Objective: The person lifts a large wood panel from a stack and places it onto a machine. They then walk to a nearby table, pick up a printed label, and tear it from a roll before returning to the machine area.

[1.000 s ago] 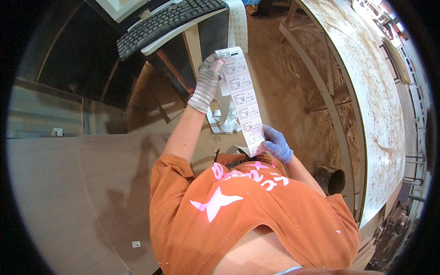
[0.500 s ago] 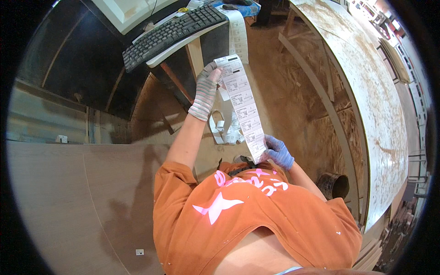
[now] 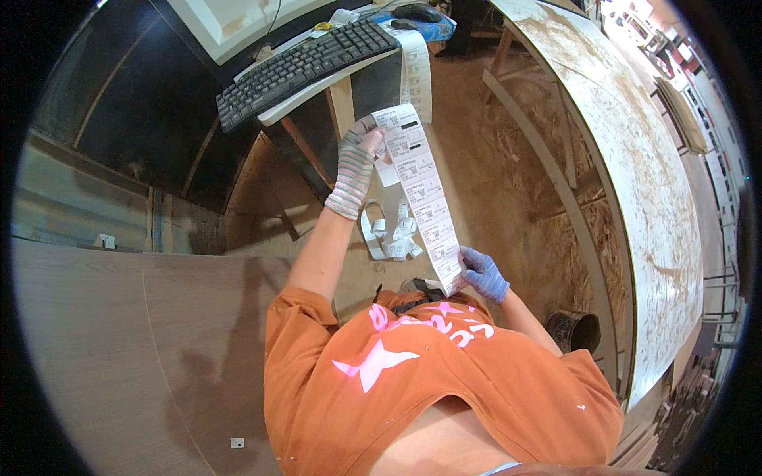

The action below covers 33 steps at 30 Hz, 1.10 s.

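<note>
A long white strip of printed labels [image 3: 421, 190] stretches at a slant between my two hands. My left hand [image 3: 356, 163], in a striped grey glove, pinches its upper end, with the thumb lying over the print. Lower down, my right hand [image 3: 482, 274], in a blue-purple glove, grips the strip's bottom edge close to my body. Beneath the strip, a tangle of curled label tape [image 3: 397, 238] lies on the floor, partly hidden by the strip. Another label strip [image 3: 416, 75] hangs from the desk edge beyond my left hand.
A black keyboard [image 3: 305, 71] and a dark mouse [image 3: 418, 13] sit on the desk ahead. On the right runs a long dusty white board [image 3: 635, 182] on a wooden frame. A dark round bin [image 3: 573, 332] stands below it. A brown panel [image 3: 95, 341] spans the left.
Both hands and the strip sit slightly lower in the picture, as do the keyboard and floor tape. The hold on the strip looks the same.
</note>
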Tool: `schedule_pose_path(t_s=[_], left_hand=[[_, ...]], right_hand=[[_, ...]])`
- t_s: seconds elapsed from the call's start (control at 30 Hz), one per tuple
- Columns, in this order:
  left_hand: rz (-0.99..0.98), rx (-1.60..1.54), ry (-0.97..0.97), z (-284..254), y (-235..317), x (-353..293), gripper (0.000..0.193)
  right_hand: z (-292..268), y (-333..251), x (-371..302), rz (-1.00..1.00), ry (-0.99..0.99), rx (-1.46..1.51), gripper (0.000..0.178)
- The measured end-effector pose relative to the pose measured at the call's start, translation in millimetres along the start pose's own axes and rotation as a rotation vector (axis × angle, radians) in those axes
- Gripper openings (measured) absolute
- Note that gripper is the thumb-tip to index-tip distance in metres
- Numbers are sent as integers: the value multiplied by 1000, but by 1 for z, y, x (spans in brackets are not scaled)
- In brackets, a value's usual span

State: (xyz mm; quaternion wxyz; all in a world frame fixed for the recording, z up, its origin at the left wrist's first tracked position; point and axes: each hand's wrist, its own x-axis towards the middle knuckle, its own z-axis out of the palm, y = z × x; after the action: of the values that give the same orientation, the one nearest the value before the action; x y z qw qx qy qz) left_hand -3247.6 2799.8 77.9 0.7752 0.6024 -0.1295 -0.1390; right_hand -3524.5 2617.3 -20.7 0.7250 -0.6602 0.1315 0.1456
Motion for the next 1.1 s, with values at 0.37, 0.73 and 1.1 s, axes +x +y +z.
schedule_pose_path(t_s=[0.37,0.73,1.1], left_hand=[[32,-101,-24,3,-9,1,28],[22,-54,-42,-1,-10,-4,34],[37,-114,-113,-2,-12,-6,42]], right_hand=[[-12,20,0,-61,9,-35,62],[-8,10,-6,-17,30,-14,57],[-13,15,-8,-24,27,-21,62]])
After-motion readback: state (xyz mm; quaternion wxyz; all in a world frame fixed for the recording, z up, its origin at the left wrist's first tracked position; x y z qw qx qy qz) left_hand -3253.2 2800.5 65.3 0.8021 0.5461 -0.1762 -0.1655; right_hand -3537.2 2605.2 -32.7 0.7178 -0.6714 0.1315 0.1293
